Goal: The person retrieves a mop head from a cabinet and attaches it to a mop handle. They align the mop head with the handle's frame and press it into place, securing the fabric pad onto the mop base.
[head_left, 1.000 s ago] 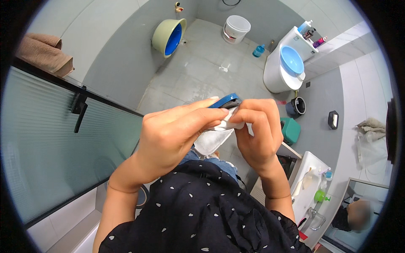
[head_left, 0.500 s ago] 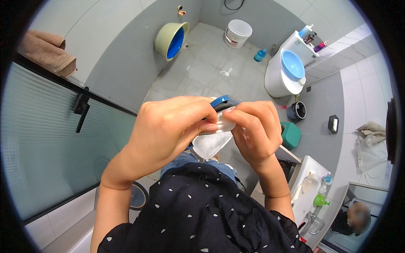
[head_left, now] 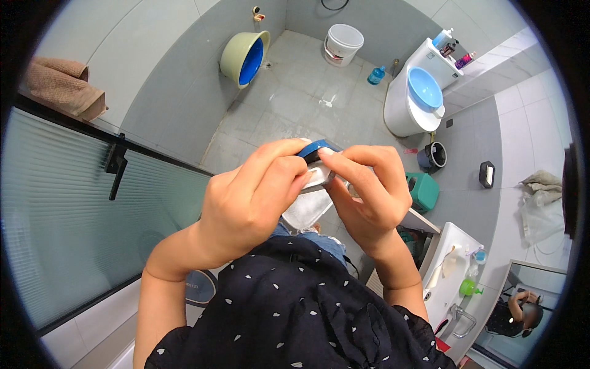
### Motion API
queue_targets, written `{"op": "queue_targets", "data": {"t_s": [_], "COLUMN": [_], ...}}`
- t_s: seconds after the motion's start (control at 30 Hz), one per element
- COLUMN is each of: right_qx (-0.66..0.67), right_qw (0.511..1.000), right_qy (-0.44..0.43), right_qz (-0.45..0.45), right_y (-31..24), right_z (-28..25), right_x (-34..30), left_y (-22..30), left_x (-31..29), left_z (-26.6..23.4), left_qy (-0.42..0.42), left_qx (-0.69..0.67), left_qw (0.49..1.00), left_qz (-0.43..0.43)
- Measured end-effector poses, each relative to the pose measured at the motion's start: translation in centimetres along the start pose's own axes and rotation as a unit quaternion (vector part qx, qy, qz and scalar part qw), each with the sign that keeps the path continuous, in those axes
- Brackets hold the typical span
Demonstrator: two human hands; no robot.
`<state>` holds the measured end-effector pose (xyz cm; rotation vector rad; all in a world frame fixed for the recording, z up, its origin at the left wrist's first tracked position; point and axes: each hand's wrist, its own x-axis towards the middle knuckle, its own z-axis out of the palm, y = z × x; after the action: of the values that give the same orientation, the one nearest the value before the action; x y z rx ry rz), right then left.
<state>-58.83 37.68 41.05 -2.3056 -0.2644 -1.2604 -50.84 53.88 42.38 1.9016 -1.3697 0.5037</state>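
Note:
In front of my chest, both hands grip a long flat thing with a blue edge (head_left: 315, 147) and a whitish pad (head_left: 318, 174); it looks like a flat mop head, though my fingers cover much of it. The fingers of my left hand (head_left: 236, 194) are closed on its left side, pinching the pad. On the other side, my right hand (head_left: 372, 194) has its fingertips pressed at the blue edge and the pad. Below my hands shows a pale, rounded lower part (head_left: 307, 210), apparently of the same thing.
Ahead on the tiled floor stand a tilted yellow-green tub (head_left: 230, 58), a white bucket (head_left: 344, 42) and a blue bottle (head_left: 377, 75). A toilet with a blue basin (head_left: 424, 88) on it is at far right. Near right is a sink (head_left: 452, 237); a glass door (head_left: 92, 215) runs along the left.
My left hand has shifted slightly, its fingers now higher against the blue edge. The pad between my hands has turned, and my right fingertips have moved a little left.

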Motion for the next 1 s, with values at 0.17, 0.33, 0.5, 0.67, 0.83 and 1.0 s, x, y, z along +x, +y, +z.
{"op": "queue_targets", "data": {"t_s": [0.17, 0.33, 0.5, 0.67, 0.83, 1.0], "right_qx": [0.003, 0.035, 0.061, 0.093, 0.112, 0.124], "right_qw": [0.992, 0.984, 0.984, 0.976, 0.975, 0.981], "right_qy": [-0.041, -0.107, -0.122, -0.149, -0.154, -0.136], "right_qz": [0.121, 0.138, 0.115, 0.127, 0.113, 0.063], "right_y": [-1.4, -0.7, 0.3, 0.6, 0.8, 0.9], "right_z": [0.1, 0.1, 0.2, -0.1, -0.1, -0.2], "right_x": [-0.4, 0.0, -0.3, -0.1, -0.1, -0.5], "left_y": [-0.3, -0.2, 0.0, 0.0, 0.0, 0.3], "left_x": [-0.8, -1.4, -2.0, -2.3, -2.7, -3.6], "left_z": [1.4, 1.7, 2.4, 2.7, 3.0, 2.9], "left_qy": [0.021, 0.015, 0.037, 0.039, 0.058, 0.065], "left_qx": [-0.02, -0.008, 0.012, 0.011, 0.026, 0.019], "left_qw": [0.999, 1.0, 0.999, 0.999, 0.998, 0.997], "left_qz": [-0.014, -0.02, 0.001, 0.002, 0.016, 0.023]}}
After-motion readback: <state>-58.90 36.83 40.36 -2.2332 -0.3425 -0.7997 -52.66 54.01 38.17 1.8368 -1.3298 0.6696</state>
